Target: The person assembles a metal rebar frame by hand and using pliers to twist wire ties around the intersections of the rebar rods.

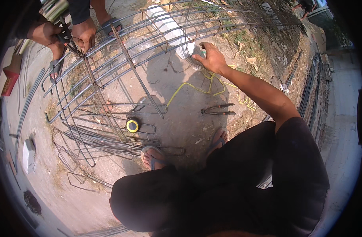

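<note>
Long rebar cage (157,47) lay on dirt, long axis running from upper right down to lower left, crossing ahead of squatting wearer. Loose stirrups (105,138) piled lower left beside foot. Right hand (212,58) reached forward to cage's near side, fingers loosely spread, touching bars beside white tube (171,29); held nothing that could be made out. Left hand not in view. Co-worker's hands (66,35) at cage's left end, gripping a tool on a bar. Pliers (217,109) on ground below right arm, near. Yellow tape measure (132,125) further left.
</note>
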